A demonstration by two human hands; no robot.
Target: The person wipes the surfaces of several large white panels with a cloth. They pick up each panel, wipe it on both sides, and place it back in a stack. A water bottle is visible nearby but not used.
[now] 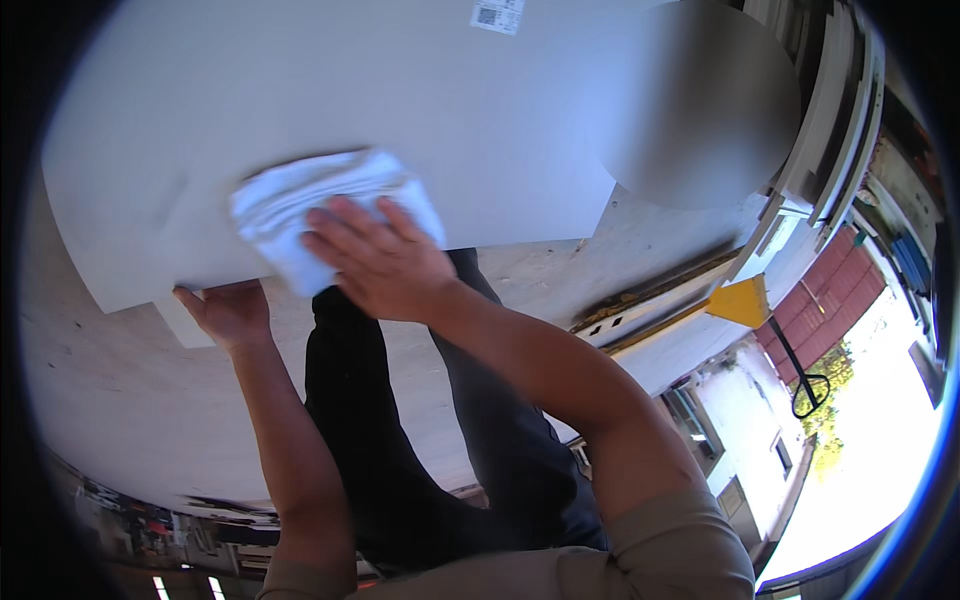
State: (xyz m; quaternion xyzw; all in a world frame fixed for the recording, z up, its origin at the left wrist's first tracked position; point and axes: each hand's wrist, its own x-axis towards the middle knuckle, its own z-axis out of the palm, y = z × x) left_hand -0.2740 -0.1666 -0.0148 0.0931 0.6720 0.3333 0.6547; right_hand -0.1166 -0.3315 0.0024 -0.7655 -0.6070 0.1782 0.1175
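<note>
A large pale grey sheet panel [480,120] spreads in front of me, with a small printed label [497,14] at its top. My right hand [385,255] lies on a folded white cloth [320,195], fingers spread over it, and the cloth rests against the panel near its lower edge. Slight blur softens the cloth. At that edge, further left, my left hand [232,312] grips the panel, its thumb out to the side and its other fingers mostly hidden behind the edge. A small pale tab [182,325] sticks out beside the left thumb.
Beneath the panel is a pale, scuffed surface [130,390]. Long boards or strips [825,130] stand at the right, near a yellow shovel-like tool [740,302] with a black handle. A smooth blurred patch hides the upper right. Cluttered items [150,525] sit at lower left.
</note>
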